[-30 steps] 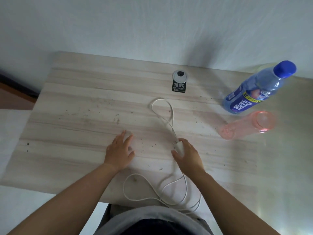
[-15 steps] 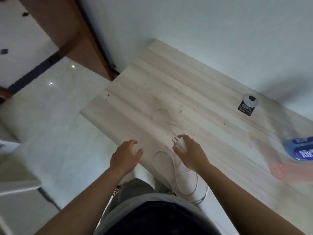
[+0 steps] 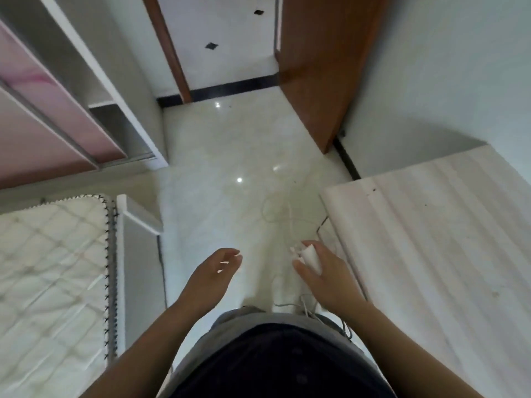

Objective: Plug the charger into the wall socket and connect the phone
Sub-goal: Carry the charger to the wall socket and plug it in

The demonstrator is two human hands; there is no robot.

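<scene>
My right hand (image 3: 327, 274) grips the white charger plug (image 3: 311, 258), held in the air over the floor just left of the wooden table (image 3: 431, 239). Its prongs point up and to the left. The white cable (image 3: 290, 216) trails blurred in front of the hand, and more of it hangs down by my waist. My left hand (image 3: 212, 274) is open with fingers curled, empty, at the same height a little to the left. No wall socket and no phone are in view.
A glossy pale tile floor (image 3: 230, 156) stretches ahead to a doorway with a brown wooden door (image 3: 313, 67). A mattress (image 3: 51, 268) with a white bed frame lies at the left, and a wardrobe with pink panels (image 3: 51, 110) stands beyond it.
I have turned left, away from the table; the bottles are out of sight. My right hand lifted the charger plug off the tabletop and carried it over the floor. My left hand left the table.
</scene>
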